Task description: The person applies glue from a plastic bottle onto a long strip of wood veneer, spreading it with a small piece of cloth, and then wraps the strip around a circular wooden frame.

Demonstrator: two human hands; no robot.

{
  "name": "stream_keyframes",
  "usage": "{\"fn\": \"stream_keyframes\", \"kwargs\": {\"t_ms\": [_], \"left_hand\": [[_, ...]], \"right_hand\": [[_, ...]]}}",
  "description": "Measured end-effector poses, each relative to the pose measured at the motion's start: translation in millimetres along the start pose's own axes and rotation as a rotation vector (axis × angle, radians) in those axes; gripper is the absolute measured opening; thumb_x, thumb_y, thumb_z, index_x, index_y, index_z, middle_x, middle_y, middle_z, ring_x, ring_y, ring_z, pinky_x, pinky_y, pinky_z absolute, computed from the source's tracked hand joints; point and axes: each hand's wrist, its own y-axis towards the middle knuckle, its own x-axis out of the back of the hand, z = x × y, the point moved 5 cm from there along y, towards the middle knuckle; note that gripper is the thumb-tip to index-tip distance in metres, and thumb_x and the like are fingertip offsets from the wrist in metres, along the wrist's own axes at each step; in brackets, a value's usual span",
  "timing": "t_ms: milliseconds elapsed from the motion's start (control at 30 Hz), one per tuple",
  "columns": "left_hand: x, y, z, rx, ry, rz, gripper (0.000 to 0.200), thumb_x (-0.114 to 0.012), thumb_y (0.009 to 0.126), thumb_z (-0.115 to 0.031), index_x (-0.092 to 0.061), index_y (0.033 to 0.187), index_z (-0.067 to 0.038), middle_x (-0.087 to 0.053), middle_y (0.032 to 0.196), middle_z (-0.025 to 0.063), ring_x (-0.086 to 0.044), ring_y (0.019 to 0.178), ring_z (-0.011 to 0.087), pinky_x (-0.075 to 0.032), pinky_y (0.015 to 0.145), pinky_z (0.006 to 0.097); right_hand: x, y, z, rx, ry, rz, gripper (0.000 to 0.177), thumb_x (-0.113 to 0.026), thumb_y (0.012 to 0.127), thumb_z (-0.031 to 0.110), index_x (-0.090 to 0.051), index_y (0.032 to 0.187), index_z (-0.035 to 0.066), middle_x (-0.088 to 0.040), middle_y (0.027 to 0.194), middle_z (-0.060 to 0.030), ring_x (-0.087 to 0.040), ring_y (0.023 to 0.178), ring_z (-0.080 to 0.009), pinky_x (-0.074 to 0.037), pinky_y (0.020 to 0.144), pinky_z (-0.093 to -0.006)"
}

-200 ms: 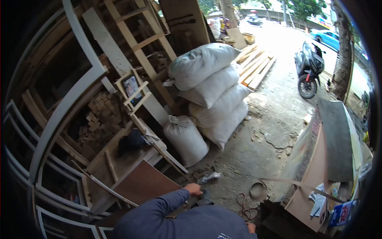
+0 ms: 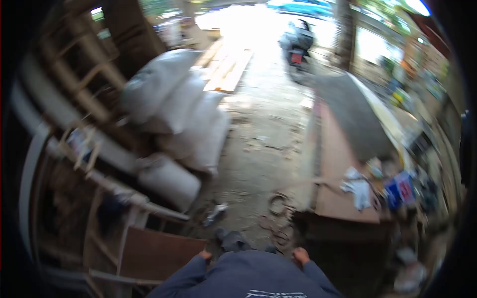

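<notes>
My left hand (image 2: 204, 255) hangs low beside my body, at the corner of a reddish-brown board (image 2: 159, 253). On the other side, my right hand (image 2: 300, 256) is held low near the dark edge under a workbench, its fingers seemingly curled inward. Motion smears the fingers of both hands, and I cannot tell what, if anything, they hold. Between them, on the concrete floor, lie a coiled brown strip (image 2: 279, 203) and a tangled reddish cord (image 2: 275, 231). A crumpled clear plastic packet (image 2: 215, 214) rests ahead of my left hand.
White stuffed sacks (image 2: 174, 107) are stacked at left, near wooden frames. The workbench (image 2: 343, 193) at right carries a grey sheet (image 2: 353, 111), white gloves (image 2: 358, 191) and a blue-and-red package (image 2: 400, 191). Planks (image 2: 226, 69) and a motorcycle (image 2: 297, 47) stand farther off.
My view has swung to the right, so the sacks and motorcycle sit farther left. My left arm has drawn back toward my side, and more of my right hand and forearm shows.
</notes>
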Motion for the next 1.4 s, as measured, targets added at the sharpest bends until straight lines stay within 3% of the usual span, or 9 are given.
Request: {"fn": "stream_keyframes", "kwargs": {"t_ms": [233,367,500,667,800,900,1033,1167,1400], "left_hand": [[-44.4,-16.9,-90.3,-0.036,-0.006,0.107,0.039,-0.076,0.077,-0.034,-0.074,0.096,0.0,-0.073,0.099,0.0202,-0.071,0.094,0.0366,-0.055,0.082,0.0442],[-16.9,18.0,-130.7,-0.045,0.02,0.078,0.04,-0.079,0.075,-0.032,-0.073,0.094,0.003,-0.074,0.096,0.02,-0.071,0.092,0.0364,-0.054,0.081,0.0442],[44.8,95.5,-197.3,-0.122,0.01,-0.093,0.041,-0.082,0.073,-0.03,-0.072,0.093,0.005,-0.074,0.094,0.0199,-0.071,0.091,0.0361,-0.054,0.081,0.0442],[146.4,118.0,-388.8,-0.505,-0.365,-0.26,0.017,-0.082,0.073,-0.013,-0.069,0.076,-0.003,-0.065,0.065,0.003,-0.057,0.063,0.0112,-0.048,0.064,0.0329],[203.2,-1.9,-560.9,-0.9,-0.3,-0.563,0.015,-0.073,0.086,-0.013,-0.069,0.084,0.001,-0.067,0.083,0.0129,-0.065,0.078,0.0257,-0.049,0.073,0.0381],[190.4,-94.5,-666.1,-1.137,-0.045,-0.561,0.017,-0.07,0.089,-0.017,-0.07,0.094,-0.001,-0.065,0.094,0.0163,-0.063,0.09,0.0341,-0.049,0.08,0.0407],[122.1,-176.8,-755.3,-1.43,0.182,-0.457,0.038,-0.071,0.087,-0.022,-0.062,0.121,-0.006,-0.062,0.114,0.0142,-0.057,0.107,0.0348,-0.044,0.094,0.0443],[50.4,-202.3,-814.9,-1.402,0.219,-0.529,0.054,-0.073,0.086,-0.024,-0.054,0.133,-0.005,-0.056,0.124,0.0149,-0.052,0.116,0.036,-0.041,0.101,0.0454],[-0.3,-174.8,-866.3,-1.239,0.391,-0.468,0.048,-0.066,0.088,-0.014,-0.054,0.135,-0.01,-0.063,0.103,0.0115,-0.062,0.097,0.0322,-0.05,0.083,0.0435]], "right_hand": [[79.2,-9.1,-42.5,-0.163,0.068,-0.147,0.031,-0.067,0.087,0.025,-0.069,0.109,0.002,-0.072,0.085,-0.0109,-0.072,0.071,-0.0189,-0.056,0.059,-0.0323],[85.6,1.0,-39.0,-0.175,0.112,-0.195,0.035,-0.067,0.087,0.025,-0.068,0.112,0.0,-0.073,0.09,-0.0117,-0.072,0.073,-0.0181,-0.056,0.059,-0.0324],[86.3,10.0,-20.8,-0.106,0.016,-0.214,0.038,-0.07,0.085,0.027,-0.069,0.113,0.0,-0.074,0.094,-0.0148,-0.073,0.074,-0.0207,-0.057,0.076,-0.0358],[121.4,9.0,-18.6,-0.071,-0.114,-0.239,0.043,-0.066,0.084,0.036,-0.071,0.106,0.0,-0.067,0.119,-0.024,-0.064,0.112,-0.0387,-0.051,0.095,-0.044],[199.8,-8.7,-19.2,-0.127,-0.01,-0.627,0.039,-0.063,0.089,0.037,-0.07,0.092,-0.001,-0.072,0.1,-0.0204,-0.07,0.096,-0.0348,-0.054,0.085,-0.041],[284.8,-62.4,30.3,-0.079,0.208,-0.777,0.042,-0.059,0.096,0.038,-0.069,0.08,0.0,-0.071,0.073,-0.0138,-0.072,0.073,-0.0268,-0.054,0.069,-0.0371],[382.5,-83.7,59.1,0.025,0.278,-0.92,0.042,-0.06,0.094,0.035,-0.067,0.072,0.0,-0.07,0.071,-0.0135,-0.07,0.069,-0.0271,-0.053,0.068,-0.0392],[475.1,-67.5,82.9,0.371,-0.032,-1.081,0.023,-0.064,0.09,0.026,-0.068,0.092,0.003,-0.068,0.089,-0.0165,-0.066,0.087,-0.0348,-0.052,0.078,-0.0436],[582.7,-0.7,134.4,0.248,-0.626,-0.858,0.043,-0.069,0.086,0.029,-0.061,0.114,-0.003,-0.059,0.121,-0.0217,-0.054,0.117,-0.0379,-0.043,0.099,-0.0464]]}}
